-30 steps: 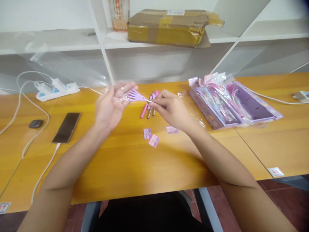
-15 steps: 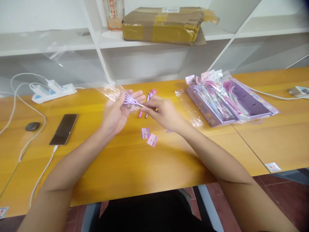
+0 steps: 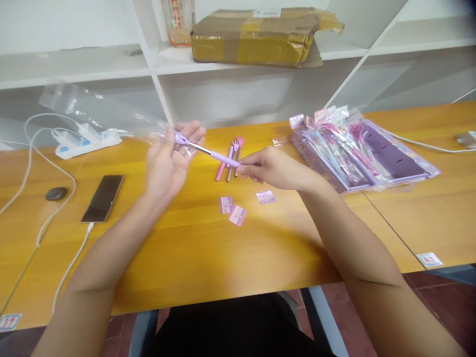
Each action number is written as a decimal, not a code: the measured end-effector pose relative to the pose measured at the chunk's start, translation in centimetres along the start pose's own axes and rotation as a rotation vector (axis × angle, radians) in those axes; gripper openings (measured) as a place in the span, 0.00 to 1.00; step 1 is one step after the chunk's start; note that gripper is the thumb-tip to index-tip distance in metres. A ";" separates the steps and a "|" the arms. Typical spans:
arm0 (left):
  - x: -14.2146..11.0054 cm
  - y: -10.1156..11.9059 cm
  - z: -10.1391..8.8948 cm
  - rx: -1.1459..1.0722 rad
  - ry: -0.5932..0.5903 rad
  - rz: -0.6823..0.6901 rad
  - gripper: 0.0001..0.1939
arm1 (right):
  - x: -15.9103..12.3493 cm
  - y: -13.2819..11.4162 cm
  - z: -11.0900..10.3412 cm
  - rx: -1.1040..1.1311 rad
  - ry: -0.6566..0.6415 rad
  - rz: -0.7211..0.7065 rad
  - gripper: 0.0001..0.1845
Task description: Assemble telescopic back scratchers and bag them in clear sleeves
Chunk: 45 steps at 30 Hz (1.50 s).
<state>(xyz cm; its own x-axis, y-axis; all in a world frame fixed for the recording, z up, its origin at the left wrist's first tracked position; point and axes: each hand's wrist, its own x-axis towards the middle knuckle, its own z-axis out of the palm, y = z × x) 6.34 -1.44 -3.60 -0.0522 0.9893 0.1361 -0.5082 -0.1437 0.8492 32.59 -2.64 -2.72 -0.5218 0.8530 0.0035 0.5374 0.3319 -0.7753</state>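
Observation:
A purple telescopic back scratcher (image 3: 225, 158) with a hand-shaped head and a silver rod slants between my hands. My left hand (image 3: 171, 161) is palm up, its thumb over the scratcher's head and its fingers stretched out. A clear plastic bag (image 3: 107, 111) trails leftward from this hand; how the thumb grips it is partly hidden. My right hand (image 3: 273, 168) pinches the end of the purple handle. Behind the handle, several pink and purple back scratchers (image 3: 222, 168) lie on the wooden table (image 3: 208, 253). Nearer me lie a purple card (image 3: 226, 205), a pink card (image 3: 237, 215) and another card (image 3: 265, 197).
At the right, a purple display box (image 3: 394, 148) holds several bagged back scratchers (image 3: 344, 148). To the left lie a phone (image 3: 103, 198) on a cable, a black earbud case (image 3: 56, 193) and a power strip (image 3: 89, 141). A taped carton (image 3: 256, 37) sits on the shelf.
My left hand has moved left with the scratcher's head, and my right hand slightly right. More of the rod and the purple handle now shows between them. The third card is uncovered.

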 end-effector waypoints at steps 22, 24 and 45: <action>-3.9 -5.0 0.7 -0.113 -0.031 -0.307 0.13 | 1.4 1.1 5.6 0.490 0.149 0.018 0.29; -5.7 -6.0 0.3 -0.131 -0.067 -0.355 0.13 | 0.7 1.8 6.9 0.465 0.145 0.077 0.31; -11.6 -9.2 -6.0 0.018 -0.033 -0.552 0.15 | -4.4 5.9 15.1 -0.149 0.257 -0.694 0.07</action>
<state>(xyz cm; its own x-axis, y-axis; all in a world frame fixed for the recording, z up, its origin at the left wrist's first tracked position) 6.52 -11.42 -16.06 0.2447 0.9168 -0.3157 -0.4381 0.3950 0.8075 28.07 -10.52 -16.89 -0.6119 0.4892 0.6215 0.2347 0.8627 -0.4480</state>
